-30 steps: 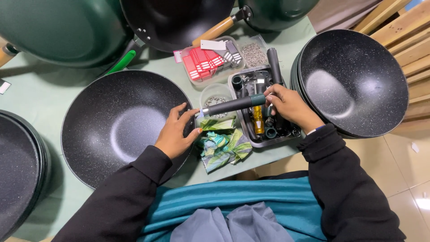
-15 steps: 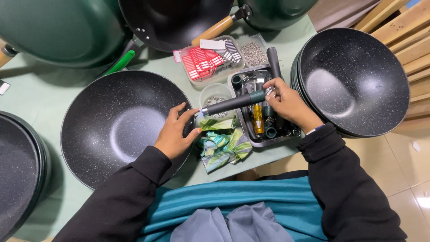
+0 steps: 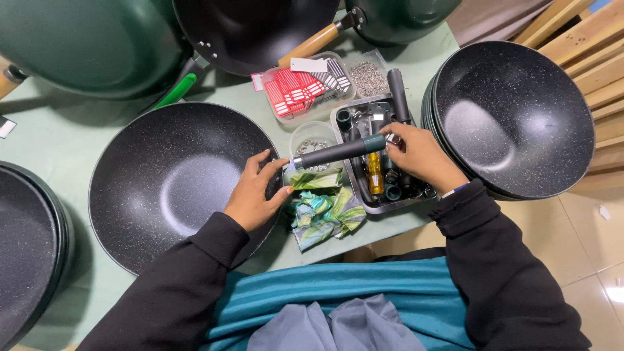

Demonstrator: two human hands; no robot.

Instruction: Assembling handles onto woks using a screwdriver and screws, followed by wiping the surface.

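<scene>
A: Position of the dark cylindrical pan handle point(image 3: 341, 151)?

B: Held level, long axis left-right. Rim end is steadied against the black speckled wok point(image 3: 175, 185) by the closed left hand point(image 3: 253, 195).

A: Far end?

B: Pinched by the right hand point(image 3: 419, 156) over the grey metal parts tray point(image 3: 354, 117).

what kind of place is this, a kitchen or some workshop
Most likely a cookware assembly bench, not a kitchen. Several speckled black pans sit around a green-covered table, a metal tray holds spare handles and small parts, and both hands hold a dark handle against one pan's rim.
</scene>
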